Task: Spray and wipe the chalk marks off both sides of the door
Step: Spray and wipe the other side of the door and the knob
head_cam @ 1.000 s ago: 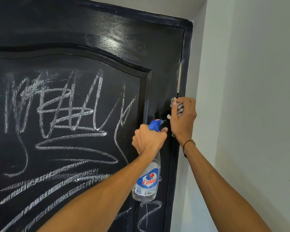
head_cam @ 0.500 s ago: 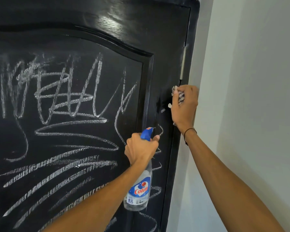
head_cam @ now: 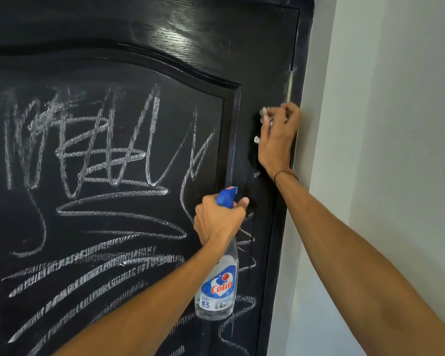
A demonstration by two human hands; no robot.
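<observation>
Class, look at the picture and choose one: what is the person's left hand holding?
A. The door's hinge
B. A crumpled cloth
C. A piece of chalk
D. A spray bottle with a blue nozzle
D: the left hand grips the neck of the clear spray bottle just below its blue nozzle, while the right hand presses the cloth against the door.

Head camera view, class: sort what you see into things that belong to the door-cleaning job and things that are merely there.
Part of the job:
- black door
- chalk marks
- spray bottle, gripped by the left hand
- cloth, bunched in the right hand against the door

Merely there:
- pale wall
- hinge
- dark wrist band
</observation>
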